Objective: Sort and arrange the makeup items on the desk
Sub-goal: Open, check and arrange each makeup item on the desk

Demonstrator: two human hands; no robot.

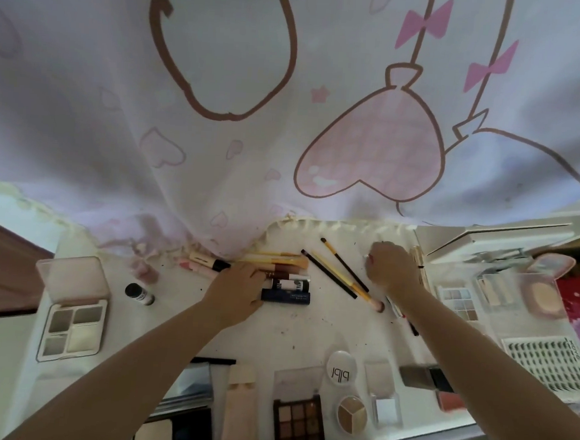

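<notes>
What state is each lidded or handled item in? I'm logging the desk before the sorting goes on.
Four-pan palette: lid open.
Brown eyeshadow palette: lid open.
Round concealer pot: uncapped, cap beside it.
Small black-capped bottle: lying on its side, capped.
Left hand: resting on the stacked tubes.
Right hand: fingers curled, contents unclear.

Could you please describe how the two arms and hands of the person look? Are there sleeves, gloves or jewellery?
Both forearms are bare up to the lower edge of the picture; no sleeves are visible. The left hand and the right hand wear no gloves. I see no watch or bracelet on either wrist. Rings or nail colour are too small and blurred to tell.
</notes>
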